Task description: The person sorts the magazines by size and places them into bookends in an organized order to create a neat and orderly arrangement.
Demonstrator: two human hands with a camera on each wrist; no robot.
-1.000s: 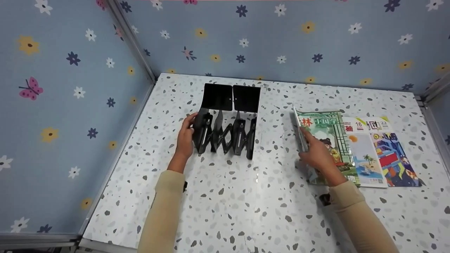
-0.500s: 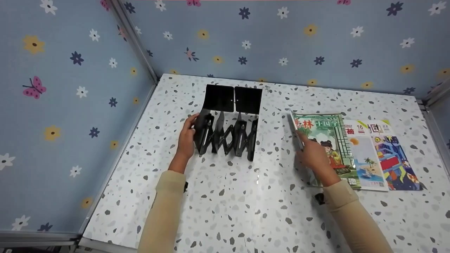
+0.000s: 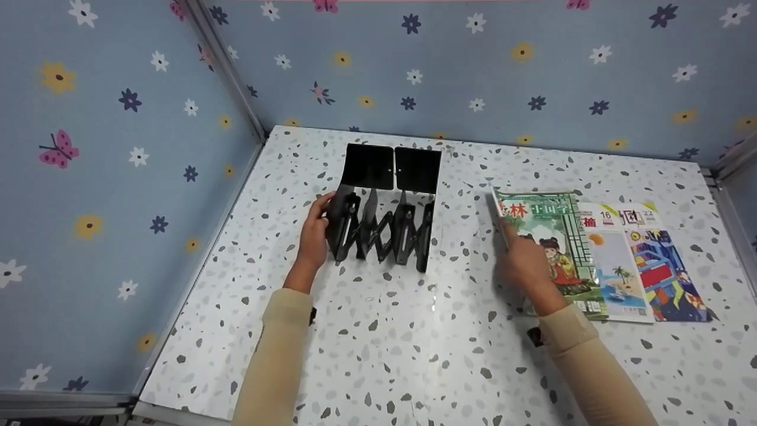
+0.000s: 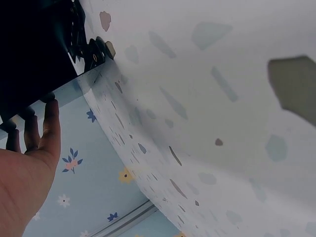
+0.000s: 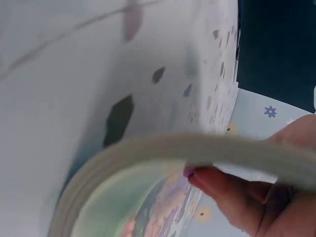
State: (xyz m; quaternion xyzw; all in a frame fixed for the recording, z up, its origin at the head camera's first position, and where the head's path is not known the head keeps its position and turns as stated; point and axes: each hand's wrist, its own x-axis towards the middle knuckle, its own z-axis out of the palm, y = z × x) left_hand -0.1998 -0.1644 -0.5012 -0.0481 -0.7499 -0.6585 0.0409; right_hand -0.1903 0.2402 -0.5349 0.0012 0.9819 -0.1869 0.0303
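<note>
An expandable black bookend [image 3: 387,228] with a criss-cross scissor lattice and two flat plates stands left of the table's middle. My left hand [image 3: 313,236] touches its left side panel; in the left wrist view the fingers [image 4: 51,123] reach up to the panel's edge, fairly straight. My right hand [image 3: 526,257] pinches the left edge of a green-covered magazine [image 3: 565,213], which is lifted and bent there. In the right wrist view the magazine's thick edge [image 5: 197,145] curves across, blurred, and hides part of the hand.
Beside the green magazine, partly under it, lie a magazine with a beach cover [image 3: 618,278] and one with a blue, colourful cover [image 3: 668,272]. The speckled white table [image 3: 384,355] is bordered by flowered blue walls [image 3: 437,71] at the back and sides.
The right hand and the green magazine's edge have shifted slightly left, and the magazine's cover lies more face-up to view. The left hand stays on the bookend.
</note>
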